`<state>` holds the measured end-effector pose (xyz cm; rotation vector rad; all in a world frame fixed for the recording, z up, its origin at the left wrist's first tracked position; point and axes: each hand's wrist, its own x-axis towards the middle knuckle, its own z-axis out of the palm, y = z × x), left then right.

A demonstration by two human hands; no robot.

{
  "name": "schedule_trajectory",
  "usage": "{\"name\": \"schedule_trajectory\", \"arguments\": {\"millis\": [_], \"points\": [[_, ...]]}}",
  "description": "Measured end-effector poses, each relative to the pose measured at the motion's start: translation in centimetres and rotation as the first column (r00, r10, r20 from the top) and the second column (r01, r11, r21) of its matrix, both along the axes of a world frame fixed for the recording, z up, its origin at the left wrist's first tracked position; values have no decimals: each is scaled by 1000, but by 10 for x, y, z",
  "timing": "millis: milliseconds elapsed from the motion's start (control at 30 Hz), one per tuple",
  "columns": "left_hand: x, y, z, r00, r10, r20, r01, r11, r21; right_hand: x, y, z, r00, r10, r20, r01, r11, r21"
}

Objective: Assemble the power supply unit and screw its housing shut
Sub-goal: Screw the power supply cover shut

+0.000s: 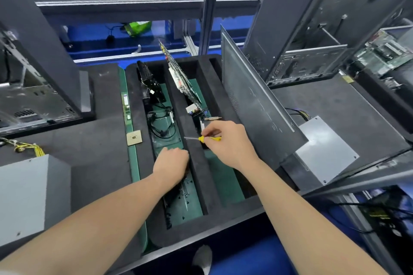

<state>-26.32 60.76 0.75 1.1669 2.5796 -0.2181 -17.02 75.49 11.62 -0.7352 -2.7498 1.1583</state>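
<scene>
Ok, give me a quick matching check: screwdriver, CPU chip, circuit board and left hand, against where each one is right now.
Things:
1 yellow-handled screwdriver
2 CPU chip
3 circuit board
4 left hand

Places:
A leaning on edge in a foam tray slot
B down in the slot that holds loose black screws
C pinched in the right hand
D lying flat, left of the slots

Pairs: 1-C, 2-D, 3-A, 4-B.
</scene>
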Motion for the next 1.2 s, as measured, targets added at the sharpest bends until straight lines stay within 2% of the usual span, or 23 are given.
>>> {"name": "schedule_trajectory", "arguments": {"millis": [100, 200, 300, 400, 467, 567, 667, 733, 800, 900, 1033, 1200], "points": [[-1, -2, 3, 997, 43, 69, -45, 999, 28, 0, 2, 1, 1000, -17, -7, 17, 1000, -13], [-10, -6, 13, 954, 158, 255, -198, 970, 140, -1, 2, 6, 999, -29, -27, 29, 999, -18], [-29, -16, 41, 901, 202, 384, -327, 898, 294, -9, -5, 16, 996, -44, -74, 39, 997, -63], [-56, -40, 77, 816, 247, 522, -482, 789, 381, -24, -23, 31, 977, -77, -201, 39, 982, -187], [-75, -66, 99, 726, 255, 639, -601, 686, 409, -39, -40, 44, 949, -104, -299, 22, 965, -263], [-97, -114, 125, 528, 196, 826, -812, 403, 423, -64, -69, 62, 900, -176, -399, -22, 895, -446], [-108, -163, 143, 264, 29, 964, -957, 133, 258, -90, -103, 74, 870, -186, -456, -101, 839, -535], [-111, -193, 150, 164, -92, 982, -986, 22, 167, -105, -128, 81, 862, -138, -488, -163, 836, -524], [-110, -218, 154, 133, -172, 976, -990, -57, 125, -117, -154, 86, 859, -80, -506, -216, 839, -500], [-107, -246, 155, 143, -196, 970, -985, -122, 121, -130, -189, 91, 855, -5, -519, -269, 851, -451], [-108, -279, 152, 150, -210, 966, -978, -174, 114, -138, -225, 94, 857, 76, -510, -286, 893, -347], [-108, -308, 146, 134, -232, 964, -978, -190, 90, -143, -250, 100, 866, 160, -473, -306, 918, -250]]}}
